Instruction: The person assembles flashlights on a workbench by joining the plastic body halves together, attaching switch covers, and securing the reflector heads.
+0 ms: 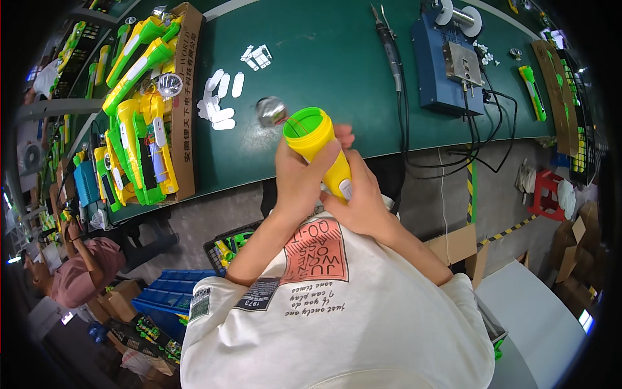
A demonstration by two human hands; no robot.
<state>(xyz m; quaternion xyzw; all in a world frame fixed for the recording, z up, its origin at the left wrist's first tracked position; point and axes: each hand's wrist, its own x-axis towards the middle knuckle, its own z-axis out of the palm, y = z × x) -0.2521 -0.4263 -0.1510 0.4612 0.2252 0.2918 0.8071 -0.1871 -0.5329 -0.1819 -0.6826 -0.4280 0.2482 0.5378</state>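
Note:
A yellow flashlight body [335,170] with a green-lined open end is held in front of my chest, tilted with its mouth toward the far left. Thin red wires show inside that mouth. A shiny round reflector [271,112], somewhat blurred, is just off the open end; whether the wires join it I cannot make out clearly. My left hand [303,174] wraps round the body below the mouth. Closer to the narrow end, by a white switch piece [346,188], my right hand [364,198] grips it too.
On the green table [311,55] lie white oval covers [224,84] and small white parts [258,57]. A carton [189,110] of yellow-green flashlights stands left. Right are a soldering iron [387,48], its blue station [431,71] and trailing black cables. A person [87,269] sits far left.

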